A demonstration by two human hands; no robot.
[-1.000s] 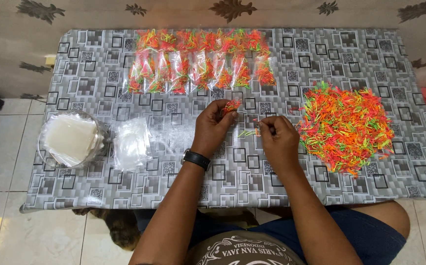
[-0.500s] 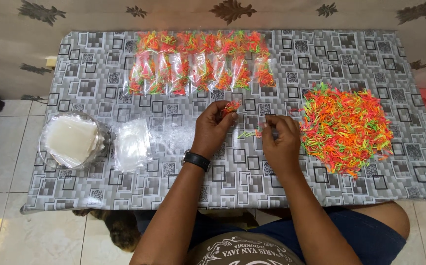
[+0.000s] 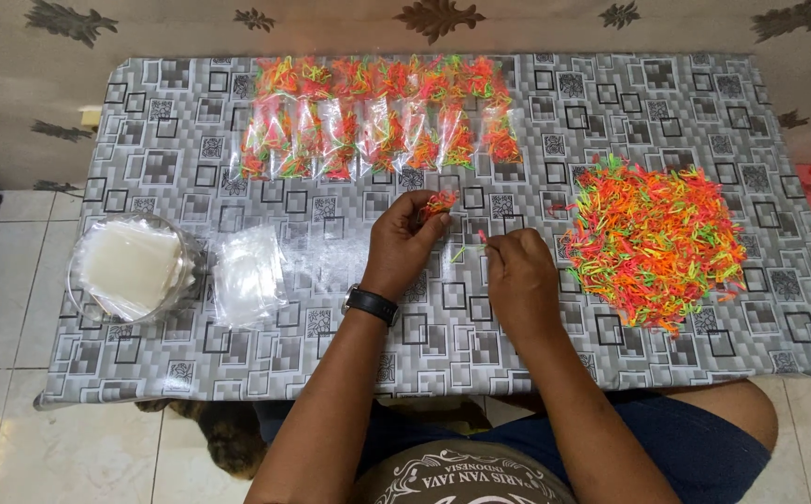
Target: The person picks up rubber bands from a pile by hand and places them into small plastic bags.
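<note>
Head view: small bunch of bands (image 3: 439,203) pinched in left hand (image 3: 403,245) mid-frame; single band (image 3: 481,237) nipped by right hand (image 3: 517,280); loose pile (image 3: 653,241) kept right, within reach.

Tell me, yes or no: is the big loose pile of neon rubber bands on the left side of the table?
No, the loose pile of neon rubber bands lies near the right hand.

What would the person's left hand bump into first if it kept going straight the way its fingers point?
The left hand, pinching a small bunch of bands, points up and away across the table. Going straight on, it would probably first meet the row of filled bags; only bare tablecloth seems to lie between.
</note>
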